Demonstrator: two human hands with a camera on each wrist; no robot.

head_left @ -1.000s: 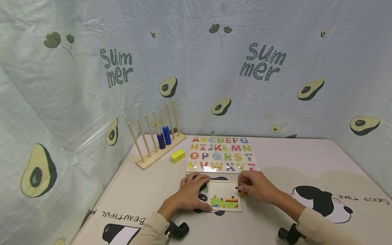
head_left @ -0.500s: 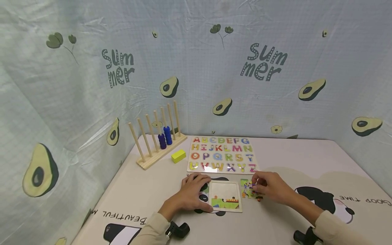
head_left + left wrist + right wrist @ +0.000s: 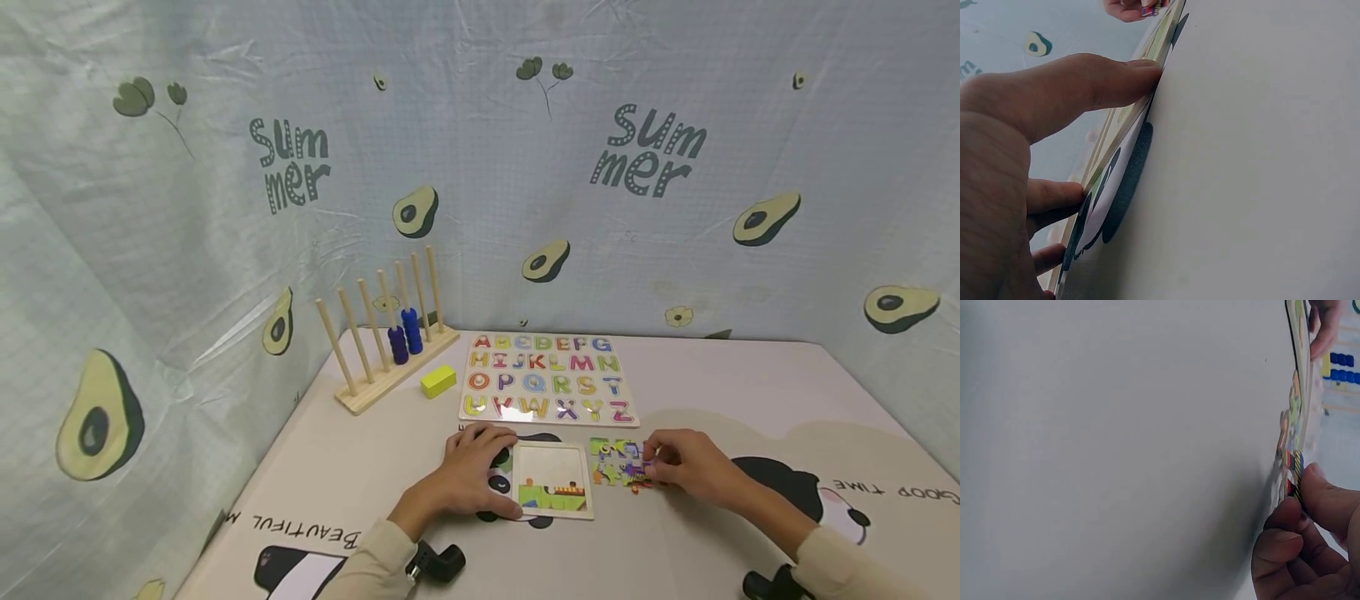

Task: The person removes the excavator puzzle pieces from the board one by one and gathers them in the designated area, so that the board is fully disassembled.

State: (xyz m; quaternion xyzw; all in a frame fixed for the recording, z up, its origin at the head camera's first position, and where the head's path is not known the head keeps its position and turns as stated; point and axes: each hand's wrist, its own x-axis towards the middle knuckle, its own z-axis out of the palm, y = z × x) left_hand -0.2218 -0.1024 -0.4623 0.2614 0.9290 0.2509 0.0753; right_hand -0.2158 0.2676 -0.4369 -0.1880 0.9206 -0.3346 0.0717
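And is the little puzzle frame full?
Only partly: puzzle pieces fill the bottom, but the puzzle frame is bare above.

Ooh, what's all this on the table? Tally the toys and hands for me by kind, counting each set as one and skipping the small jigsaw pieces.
Frame: 1
Letter board: 1
Peg rack: 1
Yellow block: 1
Hands: 2 (left hand, right hand)
Total: 6

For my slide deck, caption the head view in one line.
Left hand holds a partly filled puzzle tray; right hand pinches a puzzle piece beside loose pieces.
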